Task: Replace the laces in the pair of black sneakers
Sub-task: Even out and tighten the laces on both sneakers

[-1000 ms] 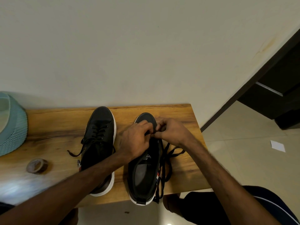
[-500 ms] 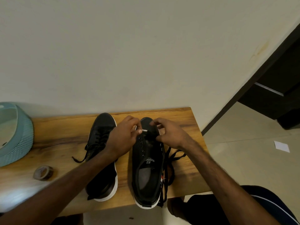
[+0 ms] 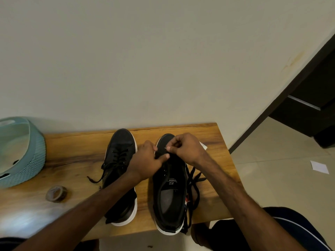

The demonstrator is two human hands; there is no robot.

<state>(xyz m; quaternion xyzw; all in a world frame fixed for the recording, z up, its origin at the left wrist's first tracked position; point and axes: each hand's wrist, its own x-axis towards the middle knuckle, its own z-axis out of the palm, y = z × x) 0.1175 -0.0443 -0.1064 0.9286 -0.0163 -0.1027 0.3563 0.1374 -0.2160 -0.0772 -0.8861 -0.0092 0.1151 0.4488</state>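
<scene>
Two black sneakers with white soles stand side by side on a wooden bench [image 3: 76,151], toes toward the wall. The left sneaker [image 3: 120,160] is laced, with a lace end trailing off to its left. The right sneaker [image 3: 170,192] shows bare eyelets. A loose black lace [image 3: 194,185] lies tangled along its right side. My left hand [image 3: 148,162] rests on the right sneaker's front, thumb pressed near the lowest eyelets. My right hand [image 3: 184,149] pinches a lace tip at the toe end of the eyelet rows, close to the left thumb.
A teal woven basket [image 3: 34,156] sits at the bench's left end. A small tape roll [image 3: 56,193] lies in front of it. A white paper scrap [image 3: 204,146] peeks out behind my right hand. The wall is right behind the bench, and tiled floor [image 3: 281,178] lies to the right.
My left hand has dropped from the toe onto the eyelet area. My right hand has closed its fingers over the toe end, pinching the lace tip. The sneakers have stayed put.
</scene>
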